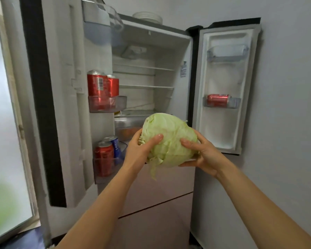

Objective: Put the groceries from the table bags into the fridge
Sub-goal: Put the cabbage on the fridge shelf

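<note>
A pale green cabbage (169, 135) is held up in front of the open fridge (151, 51). My left hand (140, 151) grips its left side and my right hand (203, 155) cups its right side and underside. A loose leaf hangs from the bottom of the head. Both fridge doors stand open. The cabbage is level with the crisper drawer (126, 124), which it partly hides. The glass shelves (145, 86) above look bare.
The left door (65, 105) holds red cans (101, 85) in a middle bin and red and blue cans (106, 155) lower down. One red can (217, 99) lies in the right door (223, 123). Closed drawers (156, 194) sit below. Plates (148, 17) rest on top.
</note>
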Tool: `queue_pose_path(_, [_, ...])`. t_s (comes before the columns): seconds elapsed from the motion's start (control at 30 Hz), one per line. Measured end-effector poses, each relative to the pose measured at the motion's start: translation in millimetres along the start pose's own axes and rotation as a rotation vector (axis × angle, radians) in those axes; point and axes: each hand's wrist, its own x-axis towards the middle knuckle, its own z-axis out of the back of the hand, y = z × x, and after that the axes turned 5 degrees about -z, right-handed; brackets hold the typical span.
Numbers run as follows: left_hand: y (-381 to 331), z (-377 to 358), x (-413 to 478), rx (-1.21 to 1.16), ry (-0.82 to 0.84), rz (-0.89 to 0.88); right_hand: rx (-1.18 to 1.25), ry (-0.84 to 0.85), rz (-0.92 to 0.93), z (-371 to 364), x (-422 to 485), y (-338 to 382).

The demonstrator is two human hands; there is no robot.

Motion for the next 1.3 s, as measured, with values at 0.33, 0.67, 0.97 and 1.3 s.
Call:
queue_pose_path(0.33, [106, -65, 193, -0.072, -0.077, -0.038, -0.050, -0.044, 0.015, 102, 215, 6])
queue_pose_path(0.67, [169, -76, 391, -0.025, -0.183, -0.042, -0.037, -0.028, 0.056, 139, 425, 24])
queue_pose_path(0.97, [208, -31, 538, 0.067, -0.068, 0.243, -0.004, -0.139, 0.065, 113, 572, 25])
queue_pose_path(1.3, [253, -3, 665, 0.162, 0.018, 0.369, -0.001, -0.221, 0.003, 101, 699, 5])
